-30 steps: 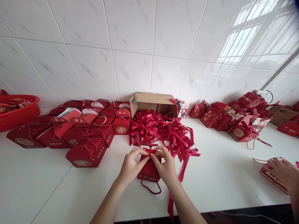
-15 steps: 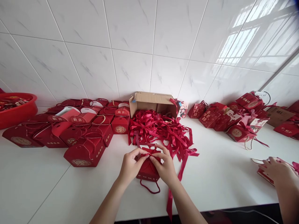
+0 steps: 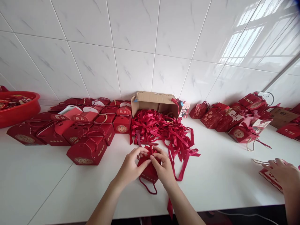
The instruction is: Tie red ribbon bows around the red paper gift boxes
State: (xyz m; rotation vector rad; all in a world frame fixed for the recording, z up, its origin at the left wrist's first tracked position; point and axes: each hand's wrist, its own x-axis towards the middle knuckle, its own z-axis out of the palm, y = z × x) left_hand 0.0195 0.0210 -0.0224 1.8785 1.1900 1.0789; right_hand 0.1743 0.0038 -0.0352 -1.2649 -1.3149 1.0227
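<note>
A small red gift box (image 3: pixel 148 174) stands on the white table between my hands, a dark red cord handle (image 3: pixel 150 189) looping out on its near side. Red ribbon (image 3: pixel 151 151) is gathered at the box top. My left hand (image 3: pixel 131 165) pinches this ribbon from the left, thumb toward the middle. From the right, my right hand (image 3: pixel 163 167) has thumb and fingers closed on the same ribbon. The fingers partly hide the knot. Just beyond the box lies a heap of loose red ribbons (image 3: pixel 159 126), spilling from an open cardboard box (image 3: pixel 154 98).
Rows of red gift boxes (image 3: pixel 86 147) stand at left, with a red plastic basin (image 3: pixel 21 109) behind them. More red boxes (image 3: pixel 242 132) are piled at right. Another person's hand (image 3: pixel 282 173) rests on a flat red box (image 3: pixel 269 179) at the far right.
The ribbon at the box top now stands up more between my fingers, and the gift box has turned slightly. The other person's hand has shifted a little, showing more of the flat box.
</note>
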